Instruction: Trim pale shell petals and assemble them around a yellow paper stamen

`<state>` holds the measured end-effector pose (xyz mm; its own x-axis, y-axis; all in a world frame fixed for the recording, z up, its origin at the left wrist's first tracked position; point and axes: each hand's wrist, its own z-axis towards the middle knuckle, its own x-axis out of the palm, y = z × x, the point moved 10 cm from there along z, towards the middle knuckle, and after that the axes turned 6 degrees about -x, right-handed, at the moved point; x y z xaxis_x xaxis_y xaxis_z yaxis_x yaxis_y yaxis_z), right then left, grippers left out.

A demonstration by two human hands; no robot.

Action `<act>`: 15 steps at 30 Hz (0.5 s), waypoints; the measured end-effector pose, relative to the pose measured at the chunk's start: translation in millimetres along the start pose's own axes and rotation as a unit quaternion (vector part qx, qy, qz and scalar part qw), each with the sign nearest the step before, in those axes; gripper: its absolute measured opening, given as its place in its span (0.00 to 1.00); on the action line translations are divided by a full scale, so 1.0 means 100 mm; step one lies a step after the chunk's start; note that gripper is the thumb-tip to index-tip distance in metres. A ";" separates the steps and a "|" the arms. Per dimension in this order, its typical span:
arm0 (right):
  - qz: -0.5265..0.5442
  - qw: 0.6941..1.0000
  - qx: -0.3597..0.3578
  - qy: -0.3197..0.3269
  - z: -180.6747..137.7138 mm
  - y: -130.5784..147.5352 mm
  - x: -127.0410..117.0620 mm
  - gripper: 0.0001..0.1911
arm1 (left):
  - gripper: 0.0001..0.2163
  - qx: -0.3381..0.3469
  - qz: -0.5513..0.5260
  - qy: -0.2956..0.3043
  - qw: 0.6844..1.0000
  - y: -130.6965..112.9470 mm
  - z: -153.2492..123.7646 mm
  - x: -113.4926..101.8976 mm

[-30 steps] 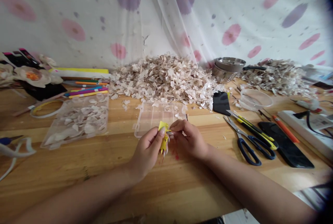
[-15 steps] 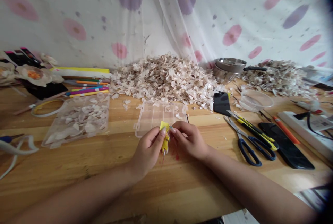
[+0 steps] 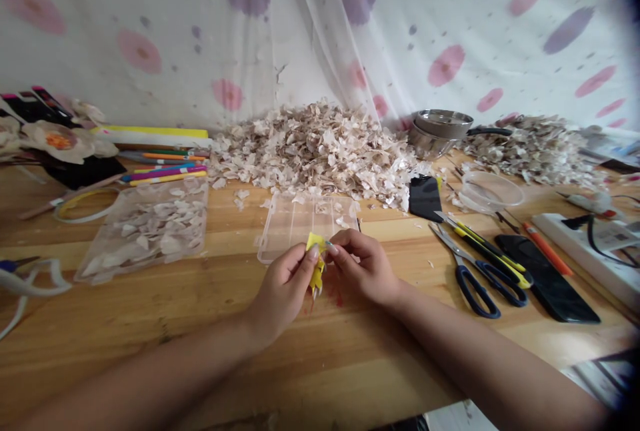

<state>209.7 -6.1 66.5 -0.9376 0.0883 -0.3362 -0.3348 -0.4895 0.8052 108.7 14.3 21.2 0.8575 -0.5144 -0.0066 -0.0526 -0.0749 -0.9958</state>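
Observation:
My left hand (image 3: 284, 287) is closed, pinching a small crumpled yellow piece (image 3: 316, 259) between thumb and fingers just above the wooden table (image 3: 150, 324). My right hand (image 3: 361, 266) is closed too, its fingertips pinched against the top of the same yellow piece, perhaps on a thin pin-like thing too small to make out. Both hands hover just in front of an empty clear compartment box (image 3: 305, 224). Behind it lies a big heap of pale flaky scraps (image 3: 315, 151).
A clear tray of pale petals (image 3: 150, 227) lies to the left, coloured pens (image 3: 160, 174) behind it. To the right lie blue-handled scissors (image 3: 475, 277), yellow-handled pliers (image 3: 487, 251), a dark phone (image 3: 547, 277), a clear bowl (image 3: 490, 192), a steel pot (image 3: 443, 129) and a power strip (image 3: 590, 244).
My hands have stayed almost in place with the yellow piece; my right fingertips have shifted slightly at its top edge. The view has drifted a little.

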 end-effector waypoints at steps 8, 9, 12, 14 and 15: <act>0.005 0.996 -0.085 0.023 0.02 0.14 0.03 0.05 | 0.15 0.009 -0.018 -0.001 1.000 -0.03 0.01 -0.01; 0.003 0.997 -0.067 0.030 0.02 0.10 0.04 0.05 | 0.15 0.012 -0.015 -0.002 1.000 -0.04 0.01 -0.02; 0.025 0.999 0.012 0.043 0.01 -0.05 0.05 0.11 | 0.14 0.019 -0.007 -0.011 1.000 -0.06 0.01 -0.04; 0.055 0.996 0.052 0.047 0.01 -0.11 0.07 0.15 | 0.14 0.018 -0.004 -0.010 1.000 -0.06 0.00 -0.04; 0.067 0.994 0.068 0.049 0.00 -0.13 0.08 0.16 | 0.14 0.020 0.001 -0.009 1.000 -0.06 0.00 -0.04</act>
<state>206.2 1.5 53.2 -0.9631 -0.0584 -0.2628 -0.2238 -0.3691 0.9020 105.9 16.8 27.5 0.8668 -0.4986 -0.0103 -0.0344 -0.0392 -0.9986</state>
